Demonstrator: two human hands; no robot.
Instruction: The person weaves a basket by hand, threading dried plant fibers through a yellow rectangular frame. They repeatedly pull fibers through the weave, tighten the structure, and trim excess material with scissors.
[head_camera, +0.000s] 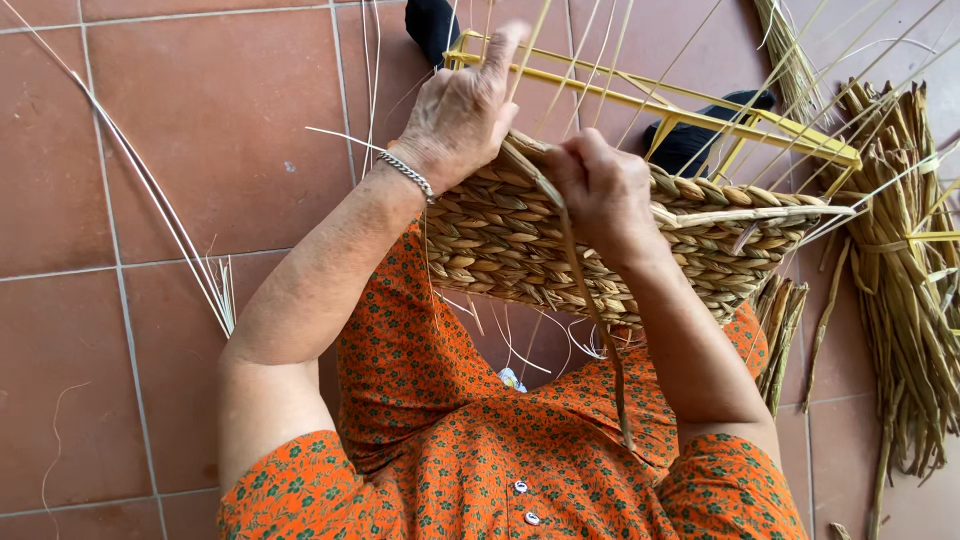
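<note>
A half-woven basket of tan twisted straw rests on my lap, built around a yellow wire frame. My left hand lies on the basket's woven top edge, its forefinger stretched up to the frame and the thin upright straws. A silver bracelet circles that wrist. My right hand is closed on a long flat straw strand at the rim; the strand hangs down over the woven side toward my orange flowered clothes.
A thick bundle of dried straw stalks lies on the reddish floor tiles at the right. Thin pale straws lie across the tiles at the left. A dark foot shows behind the frame.
</note>
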